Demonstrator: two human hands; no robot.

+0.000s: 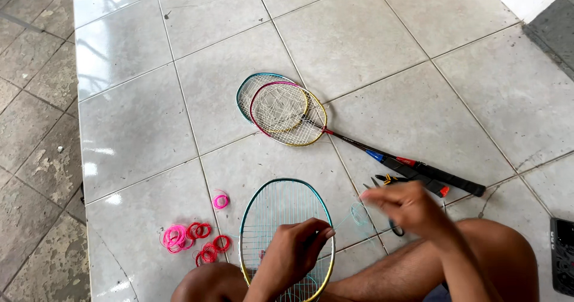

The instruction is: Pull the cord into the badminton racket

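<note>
two hands, left hand (294, 246) gripping racket frame (286, 233), right hand (402, 205) pinching string (350, 217)

- A tiled floor (359, 39) at a home or small racket-repair spot, seemingly a porch: glossy pale tiles meet worn, stained paving (30, 158) at a raised edge.
- The person sits bare-legged on the floor, working there.
- Beyond the fingers lie two spare rackets (281, 107) and pliers (388, 179); left of them, pink and red string coils (191, 239).
</note>
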